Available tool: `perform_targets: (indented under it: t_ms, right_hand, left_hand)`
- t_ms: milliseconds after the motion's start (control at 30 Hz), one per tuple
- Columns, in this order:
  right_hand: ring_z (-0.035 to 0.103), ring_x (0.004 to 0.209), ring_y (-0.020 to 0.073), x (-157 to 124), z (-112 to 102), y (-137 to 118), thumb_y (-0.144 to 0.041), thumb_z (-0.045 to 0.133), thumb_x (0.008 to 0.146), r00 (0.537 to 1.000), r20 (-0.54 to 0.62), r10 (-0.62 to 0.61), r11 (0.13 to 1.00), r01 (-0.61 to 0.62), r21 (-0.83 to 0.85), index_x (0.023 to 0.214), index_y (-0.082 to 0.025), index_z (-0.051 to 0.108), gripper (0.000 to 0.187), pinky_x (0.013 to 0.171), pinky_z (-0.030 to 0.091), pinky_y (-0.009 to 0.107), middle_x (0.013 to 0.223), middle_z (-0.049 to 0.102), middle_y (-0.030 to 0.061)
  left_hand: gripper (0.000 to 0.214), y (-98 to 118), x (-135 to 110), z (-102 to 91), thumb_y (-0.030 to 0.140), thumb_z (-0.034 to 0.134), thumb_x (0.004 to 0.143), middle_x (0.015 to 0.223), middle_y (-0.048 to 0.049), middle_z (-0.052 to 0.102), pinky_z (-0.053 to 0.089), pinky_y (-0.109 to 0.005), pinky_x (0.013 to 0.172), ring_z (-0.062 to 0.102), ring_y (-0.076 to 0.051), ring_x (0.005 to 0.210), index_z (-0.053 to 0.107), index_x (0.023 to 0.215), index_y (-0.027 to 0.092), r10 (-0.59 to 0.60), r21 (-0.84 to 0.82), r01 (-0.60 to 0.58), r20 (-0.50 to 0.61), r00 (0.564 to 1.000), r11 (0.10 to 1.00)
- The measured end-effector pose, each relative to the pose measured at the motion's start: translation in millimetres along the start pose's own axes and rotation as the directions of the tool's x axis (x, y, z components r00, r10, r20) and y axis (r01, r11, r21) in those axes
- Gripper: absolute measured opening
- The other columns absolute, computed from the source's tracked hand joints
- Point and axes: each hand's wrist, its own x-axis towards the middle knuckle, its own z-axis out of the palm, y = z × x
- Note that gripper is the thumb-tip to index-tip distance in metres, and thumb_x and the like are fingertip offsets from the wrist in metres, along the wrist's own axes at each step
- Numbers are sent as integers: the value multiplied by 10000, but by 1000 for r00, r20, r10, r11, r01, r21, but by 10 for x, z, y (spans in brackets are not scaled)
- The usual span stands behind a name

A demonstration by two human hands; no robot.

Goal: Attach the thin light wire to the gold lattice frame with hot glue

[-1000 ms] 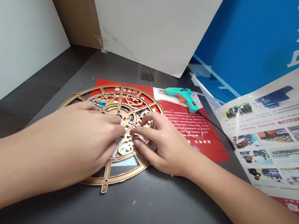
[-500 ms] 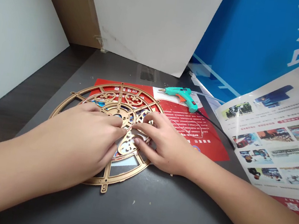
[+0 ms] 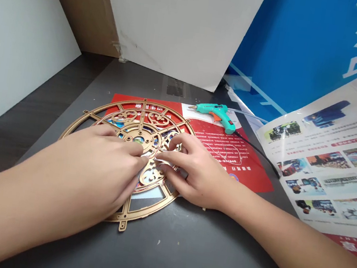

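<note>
A round, wheel-like wooden frame (image 3: 143, 211) with spokes and pierced rings lies flat in front of me. A small wooden scrollwork piece (image 3: 151, 174) sits in its lower right part, between my hands. My left hand (image 3: 103, 163) reaches over the frame from the left, its fingers curled down near the hub; their undersides and anything in them are hidden. From the right, my right hand (image 3: 198, 170) has bent fingers and thumb closed around the right edge of the scrollwork piece. Matching scrollwork (image 3: 156, 119) fills sections at the far side of the frame.
Behind and right of the frame lies a teal glue gun (image 3: 216, 114) on a red printed sheet (image 3: 258, 182), its black cord (image 3: 258, 151) trailing right. A printed poster (image 3: 333, 175) leans at the right. White panels (image 3: 178, 22) stand behind the grey tabletop (image 3: 207, 255).
The scrollwork piece has shifted and tilted slightly between my hands. My left fingers have drawn back a little, showing more of the hub. My right fingers and thumb have moved only slightly.
</note>
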Motion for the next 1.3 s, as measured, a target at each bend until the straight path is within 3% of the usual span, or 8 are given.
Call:
perform_targets:
  t_ms: [133,333,400,533,667,967,1100,1300]
  right_hand:
    - [676,1122,282,-6,2,-4,-275,571,1158,1000,-9,18,1000,-18,23,1238,-174,833,292,998,621,484,1210,681,156]
    - [676,1084,271,-4,22,22,-226,582,1126,1000,-17,1,1000,0,19,1196,-209,822,250,967,618,475,1194,697,137]
    - [682,1066,266,-3,29,30,-210,592,1119,999,-31,-8,1000,8,29,1177,-196,822,238,955,619,466,1169,709,135]
    - [711,1043,241,0,18,27,-162,615,1088,997,-79,8,995,0,97,1151,-182,814,209,912,628,421,1133,736,118]
    - [729,963,204,35,-72,10,-179,655,1081,984,-133,115,981,-92,169,1122,-201,815,168,795,598,351,1108,767,89]
    - [717,1036,231,342,-226,23,-92,667,1087,983,154,98,994,-104,26,1206,-184,865,249,913,572,374,1093,768,96]
    - [706,988,216,477,-210,55,-110,644,1103,962,255,101,993,-113,32,1099,-189,862,232,897,570,366,1072,732,80]
    - [700,993,220,409,-84,189,-122,639,1113,981,193,12,996,-29,85,1068,-201,830,212,881,573,361,1060,731,75]
  left_hand:
    - [316,31,38,16,321,542,1063,857,-54,781,349,-457,776,671,-266,735,823,933,265,-26,46,21,115,993,999]
    - [265,103,21,195,230,570,995,860,-83,786,361,-473,758,661,-271,707,793,851,227,35,240,-12,-89,995,971]
    - [258,129,16,193,186,585,943,800,-88,752,365,-472,721,659,-280,685,782,781,226,72,271,-49,-72,995,961]
    - [239,162,27,128,139,609,914,893,-103,792,425,-468,716,705,-295,729,835,875,207,121,272,-108,-33,992,956]
    - [241,164,33,114,94,616,912,860,-79,759,431,-471,722,703,-292,729,830,880,201,120,282,-106,-36,992,954]
    - [239,161,38,118,140,624,931,983,-100,828,508,-477,785,734,-291,822,849,948,217,91,257,-97,35,995,962]
    - [253,163,33,106,136,613,921,1006,-106,842,546,-475,792,734,-287,812,850,947,221,97,234,-102,34,995,967]
    - [215,105,71,34,188,654,934,884,-71,800,509,-484,764,670,-274,730,851,900,268,38,151,-67,191,981,986]
